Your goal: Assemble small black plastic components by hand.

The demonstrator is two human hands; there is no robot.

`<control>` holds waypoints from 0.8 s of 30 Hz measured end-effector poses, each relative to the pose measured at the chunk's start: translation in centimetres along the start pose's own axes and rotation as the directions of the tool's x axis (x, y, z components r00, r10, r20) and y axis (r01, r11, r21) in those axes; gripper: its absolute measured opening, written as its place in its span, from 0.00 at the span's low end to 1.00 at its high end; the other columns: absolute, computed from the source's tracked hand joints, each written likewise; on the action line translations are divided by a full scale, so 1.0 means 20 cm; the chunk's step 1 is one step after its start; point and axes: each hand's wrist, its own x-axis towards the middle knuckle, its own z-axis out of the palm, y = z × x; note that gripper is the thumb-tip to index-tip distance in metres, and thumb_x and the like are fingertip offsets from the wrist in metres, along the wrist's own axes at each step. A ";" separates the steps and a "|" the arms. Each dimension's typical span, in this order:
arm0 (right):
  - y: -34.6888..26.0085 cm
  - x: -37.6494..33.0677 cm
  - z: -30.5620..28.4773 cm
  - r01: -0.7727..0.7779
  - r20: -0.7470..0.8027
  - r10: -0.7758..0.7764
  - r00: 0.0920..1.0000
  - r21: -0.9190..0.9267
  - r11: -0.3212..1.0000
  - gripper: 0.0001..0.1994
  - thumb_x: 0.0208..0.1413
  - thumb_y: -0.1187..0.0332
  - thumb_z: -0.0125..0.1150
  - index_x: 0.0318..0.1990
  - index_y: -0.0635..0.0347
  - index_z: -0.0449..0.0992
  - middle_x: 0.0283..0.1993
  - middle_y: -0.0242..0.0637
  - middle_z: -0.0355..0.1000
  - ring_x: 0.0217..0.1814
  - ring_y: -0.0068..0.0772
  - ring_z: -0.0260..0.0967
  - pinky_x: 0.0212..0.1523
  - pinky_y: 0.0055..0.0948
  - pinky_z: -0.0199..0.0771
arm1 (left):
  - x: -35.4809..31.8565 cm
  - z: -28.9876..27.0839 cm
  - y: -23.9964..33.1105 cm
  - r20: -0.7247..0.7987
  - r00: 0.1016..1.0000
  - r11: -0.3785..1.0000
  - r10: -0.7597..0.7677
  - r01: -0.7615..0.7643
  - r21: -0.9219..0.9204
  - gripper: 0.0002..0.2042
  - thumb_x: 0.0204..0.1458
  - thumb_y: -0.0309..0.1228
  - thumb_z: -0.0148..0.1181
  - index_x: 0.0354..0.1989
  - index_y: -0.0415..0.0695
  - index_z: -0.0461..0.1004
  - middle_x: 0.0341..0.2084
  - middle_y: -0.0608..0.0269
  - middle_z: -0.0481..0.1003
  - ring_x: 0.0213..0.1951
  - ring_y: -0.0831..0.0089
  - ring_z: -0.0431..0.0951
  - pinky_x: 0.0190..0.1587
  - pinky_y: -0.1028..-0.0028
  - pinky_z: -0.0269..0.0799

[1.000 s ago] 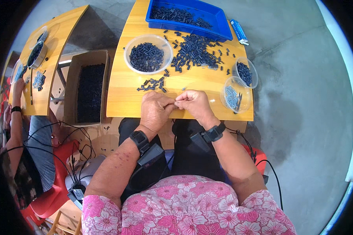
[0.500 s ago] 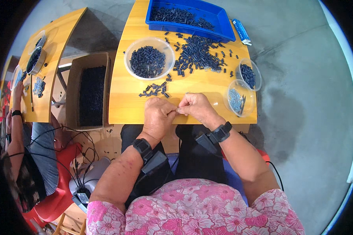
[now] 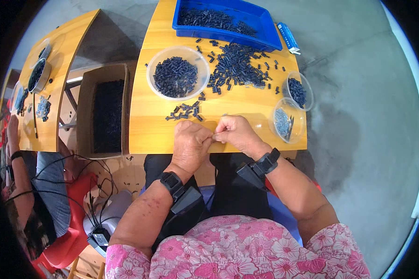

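My left hand [image 3: 190, 144] and my right hand [image 3: 237, 135] meet over the table's near edge, fingers pinched together. Whatever lies between the fingertips is too small and covered to make out. Just beyond my left hand is a loose group of small black cylindrical parts [image 3: 185, 110]. Farther back, a round clear tub [image 3: 151, 74] holds many similar black parts, and a larger heap [image 3: 237, 65] of them spreads to its right. Near my right forearm stands a clear cup [image 3: 299, 132] with small pale metallic pieces, and behind it another cup [image 3: 307, 80] with black parts.
A blue tray [image 3: 228, 35] of black parts stands at the table's far end, beside a small blue-and-white box [image 3: 287, 38]. Left of the table, a cardboard box [image 3: 84, 116] holds dark parts. Another person's arm [image 3: 18, 172] reaches to a neighbouring table [image 3: 65, 51]. Black cables [image 3: 97, 195] hang nearby.
The view has shifted slightly. Both my hands stay pinched together at the table edge, with small finger movements. The other person's hand at the left has drawn back a little.
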 end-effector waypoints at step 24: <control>0.03 -0.41 0.11 0.330 -0.273 -0.270 0.923 0.206 0.921 0.01 0.56 0.77 0.59 0.35 0.64 0.76 0.29 0.29 0.73 0.25 0.16 0.67 0.29 0.17 0.69 | -0.09 -0.63 -0.18 0.038 0.795 0.598 -0.606 0.486 -0.637 0.03 0.55 0.27 0.58 0.33 0.43 0.76 0.25 0.71 0.74 0.29 0.83 0.71 0.34 0.80 0.68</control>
